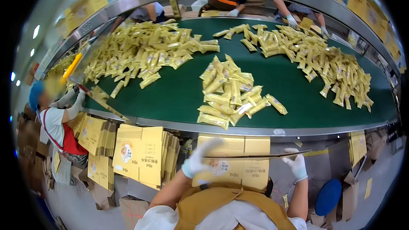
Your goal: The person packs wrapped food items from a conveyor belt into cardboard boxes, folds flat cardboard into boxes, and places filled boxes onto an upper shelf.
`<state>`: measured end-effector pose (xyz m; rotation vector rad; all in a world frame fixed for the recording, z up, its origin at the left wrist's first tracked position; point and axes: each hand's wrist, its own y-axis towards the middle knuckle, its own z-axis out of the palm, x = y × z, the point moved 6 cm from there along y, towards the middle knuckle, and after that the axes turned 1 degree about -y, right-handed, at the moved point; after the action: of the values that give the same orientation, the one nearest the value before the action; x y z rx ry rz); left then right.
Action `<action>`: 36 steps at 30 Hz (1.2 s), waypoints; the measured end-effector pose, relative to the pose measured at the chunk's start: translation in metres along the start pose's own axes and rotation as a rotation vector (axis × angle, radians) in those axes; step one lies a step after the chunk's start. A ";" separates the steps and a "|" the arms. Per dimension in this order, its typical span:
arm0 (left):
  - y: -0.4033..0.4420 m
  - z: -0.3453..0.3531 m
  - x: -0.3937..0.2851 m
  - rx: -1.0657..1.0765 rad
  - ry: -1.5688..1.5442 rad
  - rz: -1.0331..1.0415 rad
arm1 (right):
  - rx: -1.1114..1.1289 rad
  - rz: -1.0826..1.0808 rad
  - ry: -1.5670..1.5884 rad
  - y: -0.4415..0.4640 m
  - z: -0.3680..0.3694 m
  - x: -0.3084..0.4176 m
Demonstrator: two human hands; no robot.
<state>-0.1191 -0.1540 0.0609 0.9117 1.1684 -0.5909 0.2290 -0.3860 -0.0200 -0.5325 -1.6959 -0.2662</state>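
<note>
A thin, flattened cardboard carton [255, 157] is seen nearly edge-on in front of my body. My right hand [295, 164], in a white glove, grips it near its right end. At its left end is my left hand [201, 158], also gloved and blurred by motion, with the fingers stretched out and apart. Below the edge-on carton, a stack of printed yellow flat cartons [255, 172] leans against the front of the conveyor. Directly ahead on the green belt [179, 96] lies a pile of yellow wrapped packets [232, 89].
Larger packet heaps lie at the belt's left [140, 49] and right [324, 59]. A co-worker in a red apron [74, 138] holds a long-handled tool over the belt at left. More people work across it. Carton stacks [140, 153] stand left; a blue stool [328, 197] is right.
</note>
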 end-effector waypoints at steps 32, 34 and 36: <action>0.047 0.071 -0.094 0.422 0.944 0.641 | 0.068 -0.260 -0.948 -0.034 0.091 0.205; 0.056 0.067 -0.086 0.462 1.088 0.535 | 0.295 -0.266 -1.164 -0.024 0.121 0.193; 0.057 0.080 -0.042 0.749 1.273 0.236 | 0.477 -0.224 -1.236 -0.007 0.150 0.174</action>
<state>-0.0451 -0.1946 0.1265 2.2126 1.9368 -0.1808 0.0759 -0.2887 0.1205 -0.0992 -2.9025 0.4141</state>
